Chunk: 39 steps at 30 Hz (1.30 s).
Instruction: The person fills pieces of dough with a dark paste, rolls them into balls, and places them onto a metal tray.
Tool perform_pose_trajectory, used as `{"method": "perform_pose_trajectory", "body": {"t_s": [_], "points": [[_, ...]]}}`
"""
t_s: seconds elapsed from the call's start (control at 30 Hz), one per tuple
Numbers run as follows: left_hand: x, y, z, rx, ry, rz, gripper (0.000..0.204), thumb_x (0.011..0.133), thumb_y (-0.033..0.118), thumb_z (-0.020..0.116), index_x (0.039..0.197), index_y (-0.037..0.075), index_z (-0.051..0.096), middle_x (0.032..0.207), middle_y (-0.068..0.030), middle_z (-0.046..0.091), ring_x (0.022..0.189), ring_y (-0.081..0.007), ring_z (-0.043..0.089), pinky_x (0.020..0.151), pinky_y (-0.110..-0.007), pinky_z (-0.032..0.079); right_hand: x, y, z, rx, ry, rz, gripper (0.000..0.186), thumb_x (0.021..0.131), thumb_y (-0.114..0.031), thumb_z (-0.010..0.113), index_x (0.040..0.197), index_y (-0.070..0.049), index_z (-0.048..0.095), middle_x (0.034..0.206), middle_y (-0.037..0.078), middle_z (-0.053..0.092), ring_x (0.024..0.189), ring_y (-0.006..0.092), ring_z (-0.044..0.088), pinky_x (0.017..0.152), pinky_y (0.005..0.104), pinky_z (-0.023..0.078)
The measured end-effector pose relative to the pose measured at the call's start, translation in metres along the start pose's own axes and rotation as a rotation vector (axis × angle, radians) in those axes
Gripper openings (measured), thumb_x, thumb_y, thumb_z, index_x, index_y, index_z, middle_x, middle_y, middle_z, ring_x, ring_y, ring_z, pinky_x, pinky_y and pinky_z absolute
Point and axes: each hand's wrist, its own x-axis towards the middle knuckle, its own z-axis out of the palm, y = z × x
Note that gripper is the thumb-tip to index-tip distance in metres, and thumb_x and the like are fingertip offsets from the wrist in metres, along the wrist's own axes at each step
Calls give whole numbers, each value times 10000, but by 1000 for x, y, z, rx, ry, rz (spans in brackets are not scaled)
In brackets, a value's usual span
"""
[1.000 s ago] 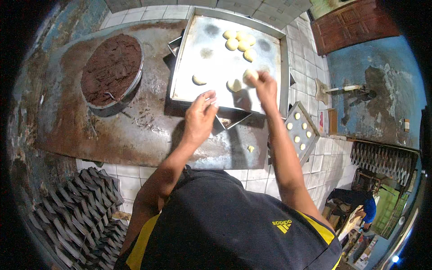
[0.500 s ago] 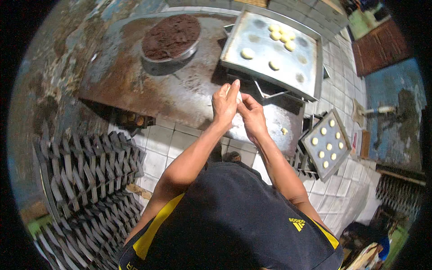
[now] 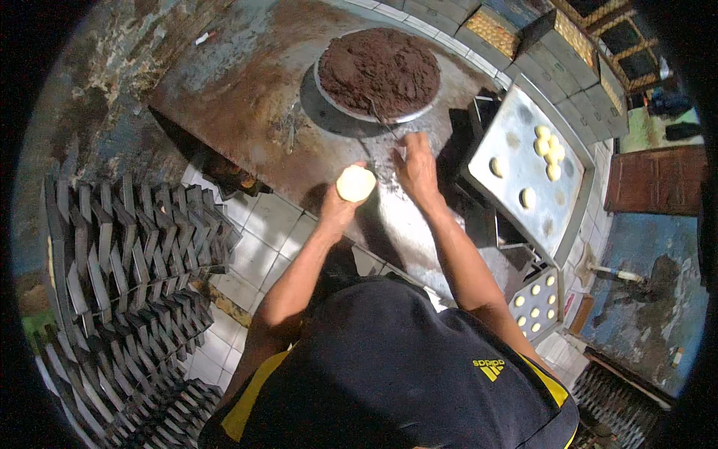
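A flattened round of pale dough (image 3: 356, 183) lies in my left hand (image 3: 340, 208), the fingers curled beneath and around it. My right hand (image 3: 419, 172) is over the table near the bowl, thumb apart from the bent fingers, and nothing shows in its grasp. Just beyond it stands a round metal bowl (image 3: 404, 117) heaped with dark brown crumbly filling (image 3: 380, 71). The thin handle of a utensil (image 3: 379, 112) sticks out of the filling at the near rim, close to my right fingertips.
A large metal tray (image 3: 516, 198) with several pale dough balls (image 3: 551, 153) sits at the table's right. Lower right is a smaller tray (image 3: 540, 303) of dough rounds. Stacked dark metal racks (image 3: 134, 247) fill the left. Metal tins (image 3: 561, 82) stand behind the worn table (image 3: 247, 105).
My hands, together around the dough before, are now apart. The left keeps the dough, now seen as a flat round; the right has moved toward the bowl. The view has turned left.
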Motion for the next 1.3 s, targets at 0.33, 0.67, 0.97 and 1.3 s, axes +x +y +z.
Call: {"method": "perform_pose_trajectory", "body": {"t_s": [0.33,0.67,0.97,1.3], "points": [[126,56,-106,99,-70,165,462,799,19,823,1215,44,624,1201,-69,662,1128,-144,618,976,-308,499,163,17,33,-648,-632,79,219,904,-201,599,783,-46,694,771,203,712,757,398,714,670,492,582],[175,48,-129,179,-3,202,548,799,48,834,1294,80,601,1245,-101,637,1133,-208,620,978,-346,500,130,26,56,-273,-623,303,200,890,-177,638,811,-5,703,774,248,694,714,384,710,633,483,561],[222,66,-80,218,14,149,659,781,83,866,1340,62,517,1170,-110,668,1060,-202,650,940,-344,521,161,-13,26,460,-374,562,166,977,-238,681,1001,-82,735,674,-8,624,540,146,563,464,303,442],[268,63,-65,203,-9,96,406,884,-108,591,1258,52,592,1132,-90,696,1034,-206,668,897,-326,529,151,-50,9,725,-291,964,211,1031,-226,613,907,-75,695,640,-56,555,514,56,460,455,216,355]]}}
